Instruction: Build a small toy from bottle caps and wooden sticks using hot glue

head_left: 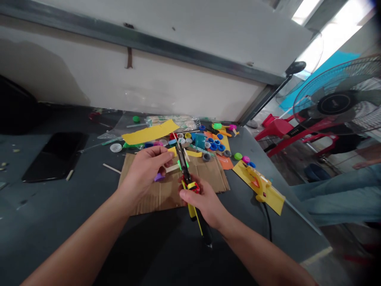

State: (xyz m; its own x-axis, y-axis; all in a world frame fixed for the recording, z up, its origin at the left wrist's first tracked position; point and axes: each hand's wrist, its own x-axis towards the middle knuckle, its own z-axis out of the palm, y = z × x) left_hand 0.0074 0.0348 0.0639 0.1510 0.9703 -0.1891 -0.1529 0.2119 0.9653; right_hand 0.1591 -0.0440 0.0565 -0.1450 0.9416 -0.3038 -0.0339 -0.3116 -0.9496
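Note:
My right hand (198, 194) is wrapped round a black and yellow gun-shaped lighter (186, 174), its long dark nozzle pointing up and away. My left hand (151, 165) is closed, with thumb and fingertips pinching a small yellow piece (172, 151) beside the nozzle. A green piece (180, 164) shows behind the nozzle, and a purple piece (159, 177) lies below my left fingers. Both hands are above a brown cardboard sheet (166, 194). How the pieces near the nozzle join is hard to make out.
Bottle caps (213, 146) in several colours, a yellow strip (150, 133) and bagged sticks (174, 122) lie beyond the cardboard. A black phone (55, 157) is at left. A yellow glue gun (258, 182) with a cord lies at right. A fan (336, 103) and a person's legs (336, 194) are farther right.

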